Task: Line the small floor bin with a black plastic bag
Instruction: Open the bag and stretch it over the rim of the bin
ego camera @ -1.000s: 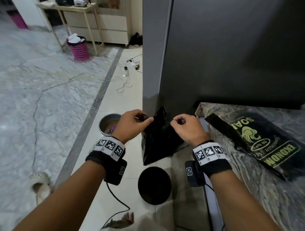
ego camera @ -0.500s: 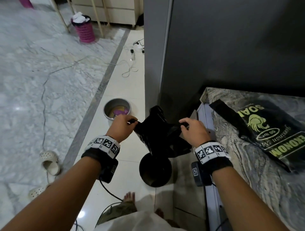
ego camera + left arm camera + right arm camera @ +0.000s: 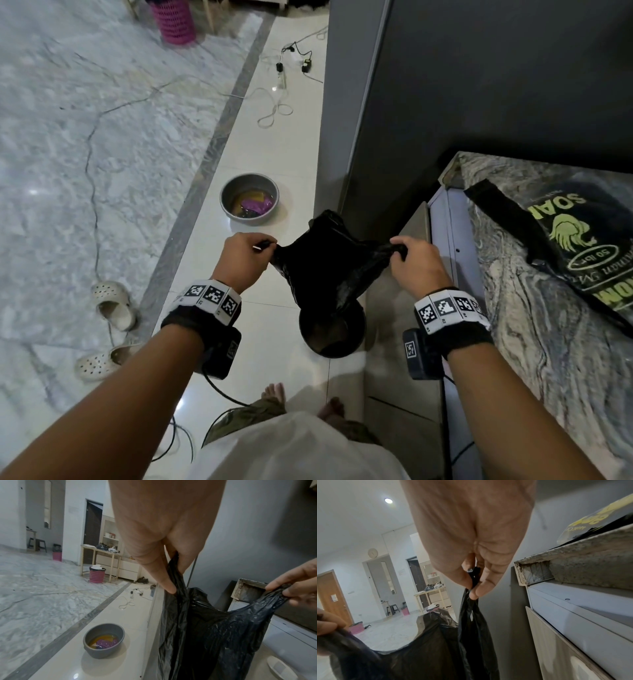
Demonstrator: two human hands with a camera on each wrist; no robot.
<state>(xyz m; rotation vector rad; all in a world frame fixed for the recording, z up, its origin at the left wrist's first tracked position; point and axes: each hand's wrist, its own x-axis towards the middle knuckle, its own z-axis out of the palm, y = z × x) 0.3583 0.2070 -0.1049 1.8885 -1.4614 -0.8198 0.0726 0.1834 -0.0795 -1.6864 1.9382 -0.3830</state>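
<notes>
Head view: black bag hides part of the bin.

The head camera looks steeply down from above onto both forearms, the floor and the small black bin near the person's feet. Each wrist camera sits close behind its own palm, low down, looking forward across the room. All three views share the stretched black bag, and the head and left wrist views both take in the grey basin on the floor.
</notes>
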